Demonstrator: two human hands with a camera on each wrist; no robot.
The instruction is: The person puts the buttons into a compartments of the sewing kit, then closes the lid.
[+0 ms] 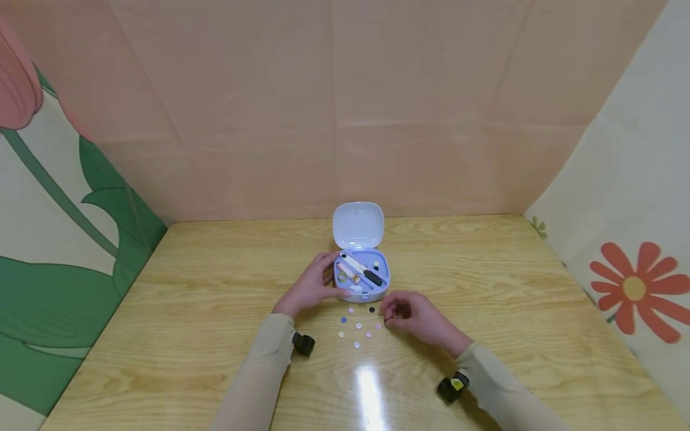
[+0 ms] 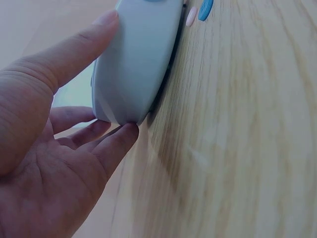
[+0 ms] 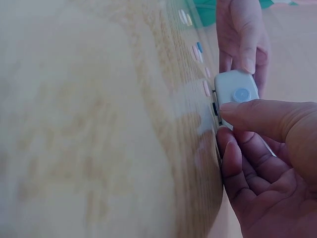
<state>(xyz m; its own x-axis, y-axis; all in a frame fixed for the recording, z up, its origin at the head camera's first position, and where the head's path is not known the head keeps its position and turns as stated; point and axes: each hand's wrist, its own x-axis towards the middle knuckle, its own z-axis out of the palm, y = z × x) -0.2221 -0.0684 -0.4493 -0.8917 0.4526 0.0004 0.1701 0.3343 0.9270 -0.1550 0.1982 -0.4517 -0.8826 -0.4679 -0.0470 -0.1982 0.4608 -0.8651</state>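
Hands first: what are they doing?

Left hand (image 1: 315, 281) grips the box (image 1: 377, 296) at its left side, thumb on the front wall, fingers behind. Right hand (image 1: 412, 314) is partly open at the front right corner: thumb straight, fingers loosely curled, gap between thumb and fingertips. Nothing seen in the gap.

Where's the box?

On the table (image 1: 215, 269), near the back edge, between the hands, lid (image 1: 358, 224) up. Loose buttons (image 1: 359, 325) are spread in front of it: pink, white, cream, one blue, one black. Right fingertips are just beside the nearest ones.

Inside?

White tool (image 1: 353, 262) with a black end, lying diagonally. Pink piece (image 1: 347, 272) beside it, plus a few small bits, two of them round at the right rear.

Anything in the way?

Right thumb overlaps the front wall in the right wrist view and hides part of it.

Differences between views?

Only head shows the contents. Right wrist shows the round blue latch (image 3: 241, 94) close up. Left wrist shows the fingertips against the box's edge, a pink and a blue button beyond.
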